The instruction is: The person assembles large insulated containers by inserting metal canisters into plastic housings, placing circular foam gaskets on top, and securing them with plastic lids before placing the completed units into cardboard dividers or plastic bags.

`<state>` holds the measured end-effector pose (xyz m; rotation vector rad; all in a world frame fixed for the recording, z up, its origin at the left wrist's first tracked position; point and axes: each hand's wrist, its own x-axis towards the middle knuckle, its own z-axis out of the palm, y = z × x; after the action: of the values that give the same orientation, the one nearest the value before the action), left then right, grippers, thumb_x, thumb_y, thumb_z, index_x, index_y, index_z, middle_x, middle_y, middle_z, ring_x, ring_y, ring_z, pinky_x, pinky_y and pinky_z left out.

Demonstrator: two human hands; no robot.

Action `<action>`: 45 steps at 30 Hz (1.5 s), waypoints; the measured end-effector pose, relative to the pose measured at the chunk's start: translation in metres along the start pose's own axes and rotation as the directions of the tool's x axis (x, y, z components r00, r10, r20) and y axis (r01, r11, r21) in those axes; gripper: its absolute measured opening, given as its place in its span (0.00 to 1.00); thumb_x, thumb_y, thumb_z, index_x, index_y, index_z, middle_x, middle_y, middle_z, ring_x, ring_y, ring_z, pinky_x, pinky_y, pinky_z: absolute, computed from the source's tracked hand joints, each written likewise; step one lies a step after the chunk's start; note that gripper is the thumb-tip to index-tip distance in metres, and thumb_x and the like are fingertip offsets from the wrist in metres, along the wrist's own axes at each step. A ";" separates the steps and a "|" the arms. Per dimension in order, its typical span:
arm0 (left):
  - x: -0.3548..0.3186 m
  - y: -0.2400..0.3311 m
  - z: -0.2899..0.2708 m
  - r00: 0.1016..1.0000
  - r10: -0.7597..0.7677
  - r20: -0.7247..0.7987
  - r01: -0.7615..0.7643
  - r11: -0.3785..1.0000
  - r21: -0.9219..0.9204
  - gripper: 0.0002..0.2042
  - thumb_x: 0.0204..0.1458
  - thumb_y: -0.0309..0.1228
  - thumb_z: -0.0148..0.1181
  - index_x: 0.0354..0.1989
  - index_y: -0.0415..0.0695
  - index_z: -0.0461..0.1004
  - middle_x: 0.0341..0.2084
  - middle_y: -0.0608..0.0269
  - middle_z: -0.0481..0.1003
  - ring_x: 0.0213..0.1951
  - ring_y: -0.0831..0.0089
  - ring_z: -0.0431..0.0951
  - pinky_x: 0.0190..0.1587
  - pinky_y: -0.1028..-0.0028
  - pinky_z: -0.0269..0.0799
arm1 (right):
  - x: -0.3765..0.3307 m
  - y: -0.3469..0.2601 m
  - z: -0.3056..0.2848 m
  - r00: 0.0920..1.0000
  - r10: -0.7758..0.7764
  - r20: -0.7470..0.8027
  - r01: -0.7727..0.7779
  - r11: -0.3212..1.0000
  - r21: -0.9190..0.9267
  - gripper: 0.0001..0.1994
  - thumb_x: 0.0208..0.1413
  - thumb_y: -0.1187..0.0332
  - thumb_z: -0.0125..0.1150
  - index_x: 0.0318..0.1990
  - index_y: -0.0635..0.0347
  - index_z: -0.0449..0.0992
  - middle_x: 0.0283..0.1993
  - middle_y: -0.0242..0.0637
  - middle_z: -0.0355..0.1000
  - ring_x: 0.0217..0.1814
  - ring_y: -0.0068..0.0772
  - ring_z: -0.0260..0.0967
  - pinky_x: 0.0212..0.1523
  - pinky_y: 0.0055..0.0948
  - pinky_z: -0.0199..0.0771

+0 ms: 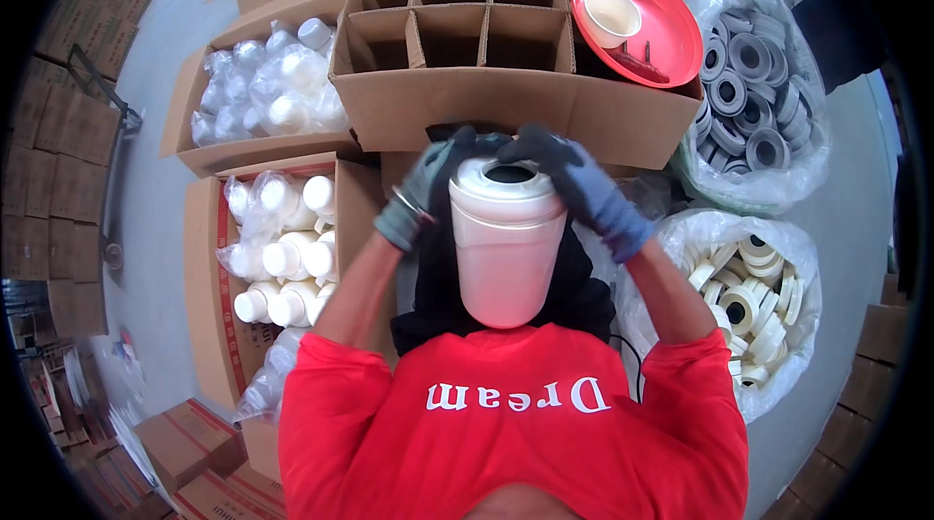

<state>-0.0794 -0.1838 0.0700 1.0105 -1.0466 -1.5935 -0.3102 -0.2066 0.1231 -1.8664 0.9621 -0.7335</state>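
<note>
A white canister point(509, 262) with rounded shoulders stands in my lap, tilted so that its top faces away from me. A pale ring point(482, 176) with a dark round opening sits at that top end. My left hand point(435, 181), in a grey work glove, is curled against the top's left edge. On the opposite edge, my right hand point(576, 181) bends its gloved fingers over the rim. Both sets of fingertips meet near the far side of the opening, where the canister's top partly hides them.
Beyond the canister is a divided carton point(516, 107) with a red basin point(671, 9) holding a cream cup point(611, 16). Bags of grey rings point(749, 58) and cream rings point(744, 306) are at right. Boxes of bagged white bottles point(282, 77) and white containers point(287, 257) are at left.
</note>
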 end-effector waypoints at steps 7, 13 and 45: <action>-0.071 0.044 0.069 0.947 0.320 0.013 -0.147 0.398 0.906 0.18 0.57 0.32 0.51 0.53 0.34 0.70 0.53 0.40 0.70 0.53 0.46 0.72 0.56 0.62 0.68 | -0.001 0.011 0.001 0.956 -0.252 0.149 0.084 0.723 0.686 0.09 0.57 0.70 0.53 0.39 0.64 0.76 0.44 0.44 0.75 0.51 0.39 0.71 0.56 0.33 0.68; -0.069 0.057 0.081 0.913 0.398 0.087 -0.166 0.169 0.972 0.26 0.54 0.47 0.57 0.48 0.34 0.70 0.46 0.44 0.73 0.43 0.53 0.77 0.44 0.65 0.74 | 0.006 0.054 0.014 0.976 -0.052 0.214 -0.141 0.599 0.788 0.13 0.60 0.66 0.51 0.44 0.65 0.76 0.51 0.44 0.72 0.54 0.39 0.69 0.59 0.34 0.65; -0.080 -0.058 0.059 0.866 -0.499 0.012 0.498 0.865 0.056 0.14 0.57 0.36 0.59 0.46 0.38 0.77 0.38 0.62 0.79 0.38 0.78 0.78 0.43 0.76 0.74 | -0.157 0.020 -0.049 0.905 0.284 -0.318 -0.118 0.884 0.453 0.21 0.56 0.61 0.59 0.53 0.63 0.69 0.52 0.38 0.70 0.52 0.31 0.68 0.54 0.31 0.68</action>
<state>-0.1333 -0.0859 0.0428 1.3801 -0.8852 -2.0056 -0.4378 -0.1014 0.1108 -1.2412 1.1144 -1.0988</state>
